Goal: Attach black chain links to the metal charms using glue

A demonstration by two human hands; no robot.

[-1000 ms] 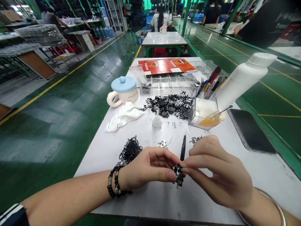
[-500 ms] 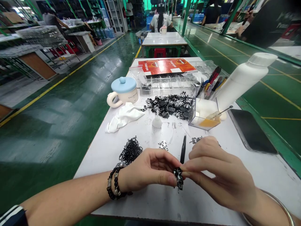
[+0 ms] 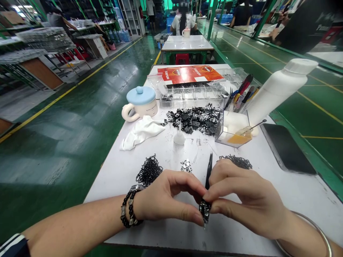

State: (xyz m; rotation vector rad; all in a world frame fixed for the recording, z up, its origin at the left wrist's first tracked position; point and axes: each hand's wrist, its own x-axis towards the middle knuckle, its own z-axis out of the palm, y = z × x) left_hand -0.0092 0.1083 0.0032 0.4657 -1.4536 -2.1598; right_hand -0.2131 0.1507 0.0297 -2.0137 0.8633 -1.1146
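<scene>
A small glossy black part with shiny faces is held between both hands above the table's near side. My left hand is closed on it from the left, thumb in front and forefinger behind. From the right, my right hand pinches its upper edge between thumb and forefinger. Black tweezers lie just beyond the fingertips, partly hidden by my right hand. Small black hook-shaped pieces form a pile past my left wrist and another pile behind my right hand. Between them are tiny silvery pieces.
A heap of black parts lies mid-table, near a small white dropper bottle. On the left are a lidded mug and white cloth. A tool box, leaning white bottle and phone stand right.
My right hand has shifted left and its fingertips sit slightly lower on the part, uncovering more of the right-hand pile. The part has turned a little, and my left thumb has moved slightly down.
</scene>
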